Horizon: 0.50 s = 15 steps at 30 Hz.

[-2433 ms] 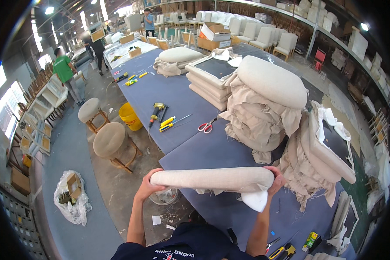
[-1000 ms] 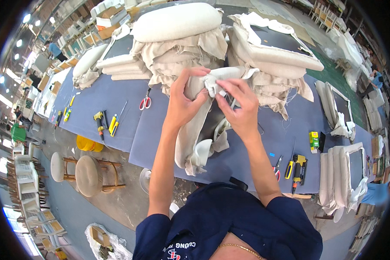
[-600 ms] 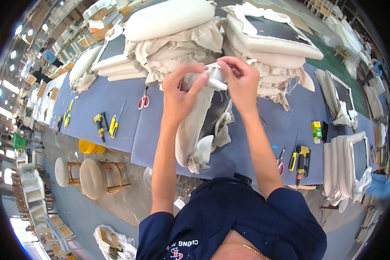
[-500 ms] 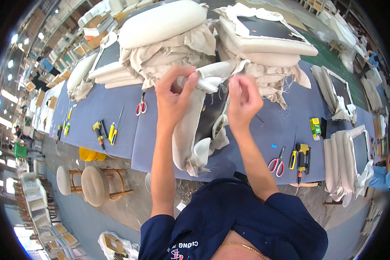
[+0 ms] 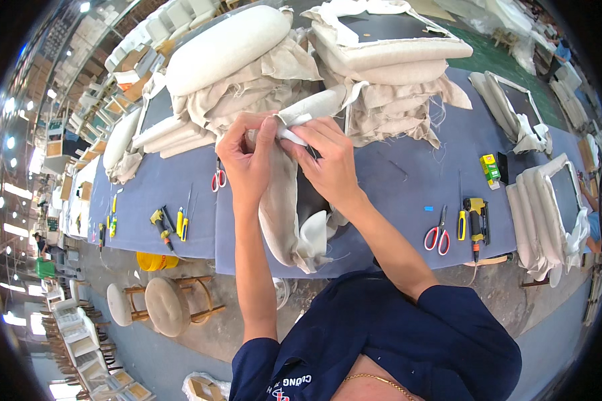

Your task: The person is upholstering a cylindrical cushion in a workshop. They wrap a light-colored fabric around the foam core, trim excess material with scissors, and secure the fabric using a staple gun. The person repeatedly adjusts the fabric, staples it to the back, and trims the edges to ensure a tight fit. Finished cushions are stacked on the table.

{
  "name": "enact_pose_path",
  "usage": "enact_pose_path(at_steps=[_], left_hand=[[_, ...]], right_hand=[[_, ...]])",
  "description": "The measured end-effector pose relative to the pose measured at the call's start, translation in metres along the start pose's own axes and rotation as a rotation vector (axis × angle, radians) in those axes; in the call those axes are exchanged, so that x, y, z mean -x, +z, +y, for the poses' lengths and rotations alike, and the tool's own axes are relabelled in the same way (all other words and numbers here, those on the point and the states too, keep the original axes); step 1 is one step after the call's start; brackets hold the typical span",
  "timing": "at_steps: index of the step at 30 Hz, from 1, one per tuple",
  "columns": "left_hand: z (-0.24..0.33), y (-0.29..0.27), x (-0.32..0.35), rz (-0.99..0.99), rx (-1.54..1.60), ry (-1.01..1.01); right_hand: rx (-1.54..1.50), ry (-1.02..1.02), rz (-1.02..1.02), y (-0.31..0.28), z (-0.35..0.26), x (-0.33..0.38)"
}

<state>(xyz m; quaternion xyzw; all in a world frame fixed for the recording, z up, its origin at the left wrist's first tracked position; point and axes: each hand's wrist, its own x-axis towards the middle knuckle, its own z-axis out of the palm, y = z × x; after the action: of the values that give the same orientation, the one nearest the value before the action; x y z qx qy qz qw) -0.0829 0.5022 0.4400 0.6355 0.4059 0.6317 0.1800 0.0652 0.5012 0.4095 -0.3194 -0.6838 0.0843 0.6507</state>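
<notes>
Before me on the table lies a beige upholstered cushion (image 5: 272, 217) with a dark underside and loose cloth around its edges. At its far corner, my left hand (image 5: 249, 157) pinches the fabric edge (image 5: 318, 105) between thumb and fingers. My right hand (image 5: 329, 159) has its fingers closed on the white lining (image 5: 294, 130) of that same corner, close beside the left fingertips. Both hands are just above the cushion, and its dark underside is partly hidden by my right hand and forearm. A white flap (image 5: 314, 232) stands up at the near end.
Behind are piles of beige cushions (image 5: 231, 50) and cloth (image 5: 394, 110). Red-handled scissors (image 5: 437, 238), a yellow staple gun (image 5: 475, 224) and a yellow-handled tool (image 5: 461, 226) lie at right. Another staple gun (image 5: 162, 220) is at left. More cushions (image 5: 538, 214) stand at the right edge.
My right hand has come left to the fabric corner and closed on the lining; before, it was apart from the left hand. My left hand keeps its pinch, slightly lower.
</notes>
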Motion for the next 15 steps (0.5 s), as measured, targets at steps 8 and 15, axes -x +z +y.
enact_pose_path(at_steps=[8,15], left_hand=[[0.01,0.0,0.012,0.009,-0.03,0.043],[0.003,0.003,-0.002,-0.02,-0.064,0.107]], right_hand=[[-0.606,0.572,-0.285,-0.011,-0.014,-0.014],[-1.078,0.596,-0.184,-0.075,-0.016,-0.025]])
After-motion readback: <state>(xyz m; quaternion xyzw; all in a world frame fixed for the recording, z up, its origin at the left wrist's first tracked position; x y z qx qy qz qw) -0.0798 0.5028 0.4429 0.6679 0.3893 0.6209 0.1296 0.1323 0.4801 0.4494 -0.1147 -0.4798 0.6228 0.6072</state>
